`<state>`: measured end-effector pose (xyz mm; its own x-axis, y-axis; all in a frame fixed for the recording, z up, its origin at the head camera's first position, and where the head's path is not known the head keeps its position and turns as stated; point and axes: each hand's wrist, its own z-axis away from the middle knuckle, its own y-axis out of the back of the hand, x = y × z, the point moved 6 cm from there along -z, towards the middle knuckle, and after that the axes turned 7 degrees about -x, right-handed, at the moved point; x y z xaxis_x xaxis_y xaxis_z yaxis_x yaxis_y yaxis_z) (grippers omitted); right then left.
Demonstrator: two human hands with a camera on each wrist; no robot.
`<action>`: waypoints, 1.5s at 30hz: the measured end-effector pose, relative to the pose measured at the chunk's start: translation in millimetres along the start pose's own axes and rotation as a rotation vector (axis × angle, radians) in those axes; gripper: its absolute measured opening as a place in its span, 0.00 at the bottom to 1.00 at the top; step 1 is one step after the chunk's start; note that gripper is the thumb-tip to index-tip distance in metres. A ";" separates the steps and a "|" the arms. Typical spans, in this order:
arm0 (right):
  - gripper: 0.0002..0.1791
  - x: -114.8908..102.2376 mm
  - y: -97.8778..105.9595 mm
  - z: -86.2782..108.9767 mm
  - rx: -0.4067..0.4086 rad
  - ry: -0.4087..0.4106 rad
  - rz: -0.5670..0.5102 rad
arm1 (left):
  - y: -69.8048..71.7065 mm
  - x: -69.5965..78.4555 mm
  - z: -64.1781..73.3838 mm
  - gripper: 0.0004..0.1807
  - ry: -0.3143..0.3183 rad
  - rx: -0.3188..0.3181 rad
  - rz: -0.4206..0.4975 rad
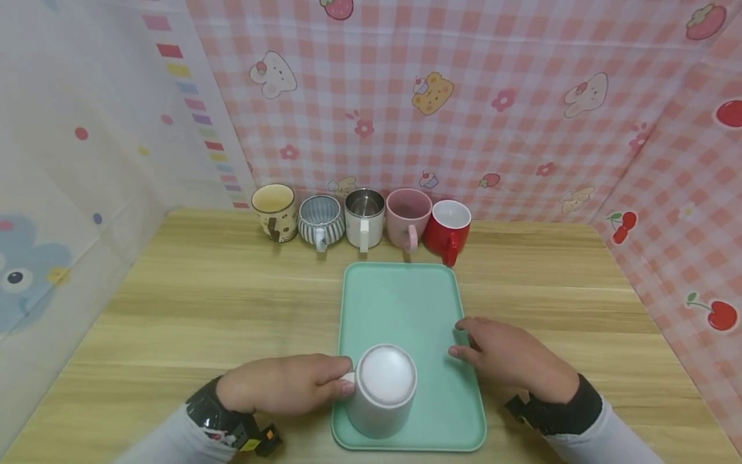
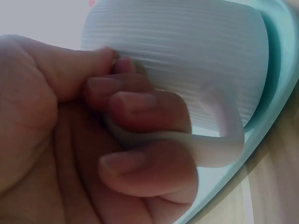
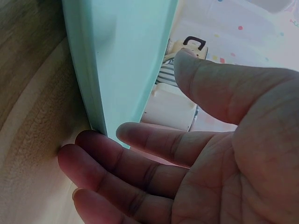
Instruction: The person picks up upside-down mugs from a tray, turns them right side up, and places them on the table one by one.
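Observation:
A white ribbed mug point(image 1: 382, 393) stands upside down over the near end of the mint-green tray point(image 1: 400, 296), its base facing up. My left hand point(image 1: 290, 385) holds it by the handle point(image 2: 217, 149); in the left wrist view the fingers curl round that handle. At the tray's right edge is my right hand point(image 1: 510, 354), thumb and fingers apart with nothing between them. In the right wrist view its fingers point(image 3: 149, 140) are loosely extended beside the tray's rim.
Along the back wall, left to right, stand a cream mug point(image 1: 277, 222), a striped cup point(image 1: 333, 232), a white steel-lined mug point(image 1: 371, 225), a pink mug point(image 1: 400, 225) and a red mug point(image 1: 443, 235). Their handles point forward. Wood-grain table point(image 1: 232, 309) surrounds the tray.

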<state>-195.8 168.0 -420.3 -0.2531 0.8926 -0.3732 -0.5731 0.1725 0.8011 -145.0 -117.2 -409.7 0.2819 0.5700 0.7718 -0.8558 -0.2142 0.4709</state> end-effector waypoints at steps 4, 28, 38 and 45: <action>0.34 0.7 0.4 0.4 0.002 0.004 -0.001 | 0.8 1.7 -2.3 0.16 -0.004 0.026 0.016; 0.32 -0.8 -0.2 1.3 0.012 0.008 -0.008 | 17.7 1.6 -31.8 0.20 -0.120 0.317 0.607; 0.26 -0.5 0.7 2.9 0.033 0.006 -0.027 | 36.2 14.8 -49.1 0.18 -0.129 0.332 1.065; 0.30 2.2 0.5 2.3 0.044 -0.019 -0.017 | 47.9 29.9 -64.7 0.17 -0.227 0.356 1.355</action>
<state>-194.9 171.0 -419.7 -0.2284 0.8973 -0.3777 -0.5419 0.2052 0.8150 -205.6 -59.2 -391.7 -0.5643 -0.3645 0.7408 -0.3726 -0.6882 -0.6225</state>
